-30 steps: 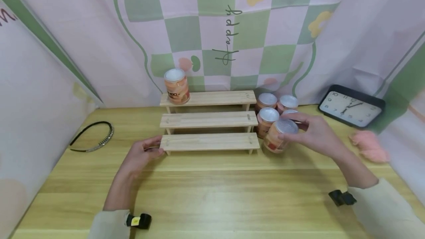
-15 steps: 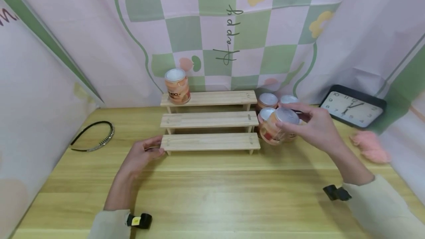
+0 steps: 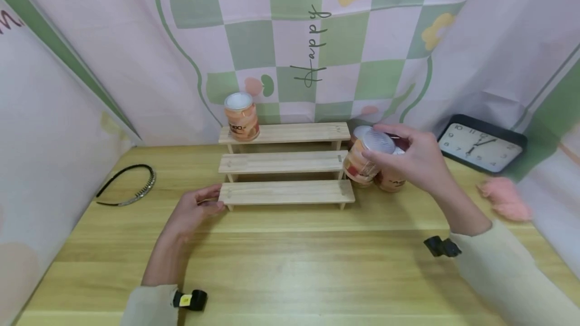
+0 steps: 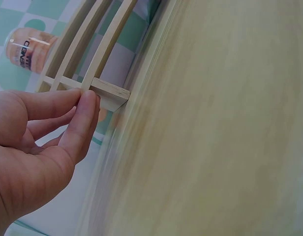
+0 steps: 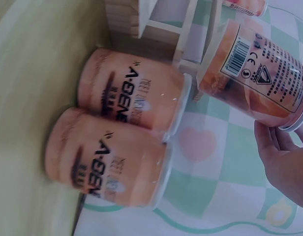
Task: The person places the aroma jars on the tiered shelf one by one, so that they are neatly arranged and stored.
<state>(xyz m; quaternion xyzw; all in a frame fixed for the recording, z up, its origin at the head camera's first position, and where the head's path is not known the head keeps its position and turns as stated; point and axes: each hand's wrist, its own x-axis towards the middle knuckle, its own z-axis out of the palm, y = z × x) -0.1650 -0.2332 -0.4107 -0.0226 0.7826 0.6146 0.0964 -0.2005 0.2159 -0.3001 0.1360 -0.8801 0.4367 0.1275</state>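
Pinching the left end of the rack [image 3: 285, 163] at its front tier, the left hand [image 3: 190, 213] is closed down to a narrow grip, unchanged from a second ago. The desk [image 3: 281, 270] beneath also bears a headband [image 3: 146, 189] on the left and a pink cloth [image 3: 505, 199] on the right. Standing cans [image 5: 107, 157] are upright beside the rack's right end; two show fully enough in the right wrist view, others are partly hidden, so their count cannot be certified. The right hand [image 3: 421, 160] has thumb and fingers around the lifted can [image 3: 361, 163] near its lid. Within the last second this can has risen and shifted leftward and farther back; it is now off the desk, slightly tilted, at the right end of the middle tier. Contact with the rack cannot be confirmed. Assessed consequence: the can is separated from its group but not yet set down, and steadying the rack appears to matter. Farthest back, the shelved can [image 3: 242, 117] stands upright at the top tier's left end, in front of the patterned curtain [image 3: 342, 39].
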